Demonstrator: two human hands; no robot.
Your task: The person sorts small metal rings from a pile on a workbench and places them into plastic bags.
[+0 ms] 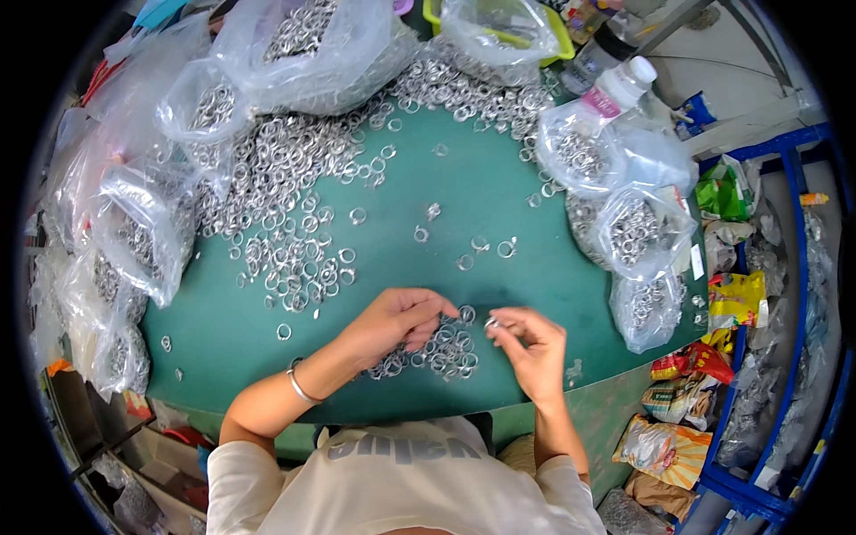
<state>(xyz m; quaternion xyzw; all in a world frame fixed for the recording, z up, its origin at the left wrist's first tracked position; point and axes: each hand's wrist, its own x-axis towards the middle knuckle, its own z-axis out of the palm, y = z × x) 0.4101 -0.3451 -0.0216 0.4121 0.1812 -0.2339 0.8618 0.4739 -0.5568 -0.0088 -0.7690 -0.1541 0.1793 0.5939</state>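
Note:
A small pile of silver metal rings (pixel 446 354) lies on the green tabletop close to my body. My left hand (pixel 401 319) is over the left part of this pile, its fingers curled and its index fingertip beside a single ring (pixel 467 314). What those curled fingers hold, if anything, is hidden. On the right side of the pile, my right hand (pixel 535 349) pinches a silver ring (pixel 491 324) between thumb and fingers, raised slightly off the table. A few loose rings (pixel 480 243) lie farther out, beyond both hands.
Large heaps of rings (pixel 285 152) cover the table's far left and back. Open plastic bags of rings stand along the left (pixel 138 232) and right (pixel 633 232). A white-capped bottle (pixel 620 85) is at the back right. A blue shelf (pixel 785 339) with packets stands beyond the right edge.

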